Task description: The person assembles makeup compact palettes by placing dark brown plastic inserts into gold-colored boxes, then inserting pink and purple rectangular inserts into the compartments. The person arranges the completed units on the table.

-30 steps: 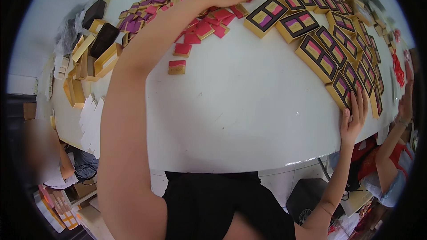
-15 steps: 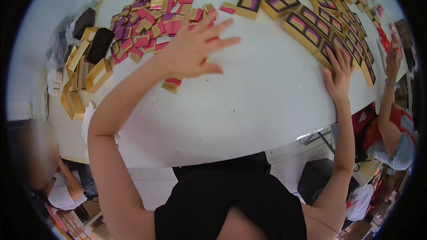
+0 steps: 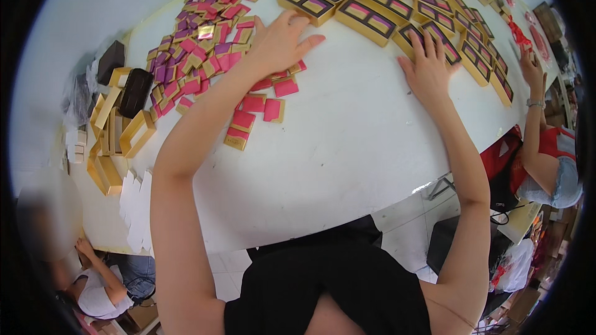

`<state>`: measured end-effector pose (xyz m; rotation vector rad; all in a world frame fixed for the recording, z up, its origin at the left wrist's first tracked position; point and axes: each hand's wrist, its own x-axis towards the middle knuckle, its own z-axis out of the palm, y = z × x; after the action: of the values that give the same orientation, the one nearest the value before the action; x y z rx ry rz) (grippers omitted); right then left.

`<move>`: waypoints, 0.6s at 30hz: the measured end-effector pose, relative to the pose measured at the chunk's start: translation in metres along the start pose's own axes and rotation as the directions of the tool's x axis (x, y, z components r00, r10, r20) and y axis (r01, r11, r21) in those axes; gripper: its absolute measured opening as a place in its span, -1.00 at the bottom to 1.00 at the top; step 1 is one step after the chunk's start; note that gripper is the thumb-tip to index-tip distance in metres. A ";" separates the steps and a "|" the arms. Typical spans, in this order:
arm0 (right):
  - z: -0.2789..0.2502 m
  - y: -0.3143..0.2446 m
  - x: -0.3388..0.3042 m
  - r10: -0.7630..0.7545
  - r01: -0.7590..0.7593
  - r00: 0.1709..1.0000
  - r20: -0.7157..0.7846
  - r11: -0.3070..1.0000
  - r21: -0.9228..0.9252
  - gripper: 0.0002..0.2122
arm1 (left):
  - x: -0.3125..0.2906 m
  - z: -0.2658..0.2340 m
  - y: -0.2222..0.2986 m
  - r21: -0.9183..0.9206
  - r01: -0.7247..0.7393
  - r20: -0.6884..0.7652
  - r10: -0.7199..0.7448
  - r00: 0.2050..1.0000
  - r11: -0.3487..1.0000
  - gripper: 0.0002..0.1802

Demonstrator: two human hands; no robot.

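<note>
My left hand is over the near right side of a pile of small pink, purple and gold packets. Its thumb is held apart and its fingers bend down. Whatever lies under the palm is hidden. Beyond those fingertips sits a gold box with two dark-framed windows. On the right, my right hand lies with spread fingers on the near ends of similar windowed boxes, packed close together. Several loose pink packets are scattered just nearer to me than my left hand.
At the left stand empty gold box sleeves, a dark tray and white folded card pieces. The table's front edge curves before my body. Another person's arm works at the far right; a seated person is at lower left.
My left hand has come down to the packets, with more loose ones spread near it. My right hand and the grouped boxes have shifted left in view.
</note>
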<state>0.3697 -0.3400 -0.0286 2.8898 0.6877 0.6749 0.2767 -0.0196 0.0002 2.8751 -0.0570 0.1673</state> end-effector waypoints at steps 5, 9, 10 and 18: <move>0.034 0.006 0.050 -0.090 0.143 0.967 -0.240 0.966 0.215 -0.51 | 0.079 0.009 -0.046 -0.016 0.148 -0.044 -0.149 0.988 0.989 -0.23; 0.030 -0.001 0.051 -0.046 0.158 0.905 -0.424 0.959 0.234 -0.46 | 0.108 0.017 -0.084 0.152 0.074 -0.170 -0.048 0.984 0.986 -0.28; 0.025 0.003 0.051 -0.050 0.173 0.894 -0.445 0.955 0.240 -0.45 | 0.113 0.014 -0.084 0.080 0.035 -0.162 -0.021 0.986 0.996 -0.29; -0.015 -0.027 0.023 -0.534 0.648 0.736 -0.417 0.733 0.207 -0.53 | -0.022 -0.042 0.007 -0.066 -0.081 0.138 0.089 0.986 0.995 -0.45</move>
<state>0.3708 -0.3056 -0.0109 2.5474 1.8562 1.0198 0.2502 -0.0145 0.0399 2.8217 -0.2080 -0.0216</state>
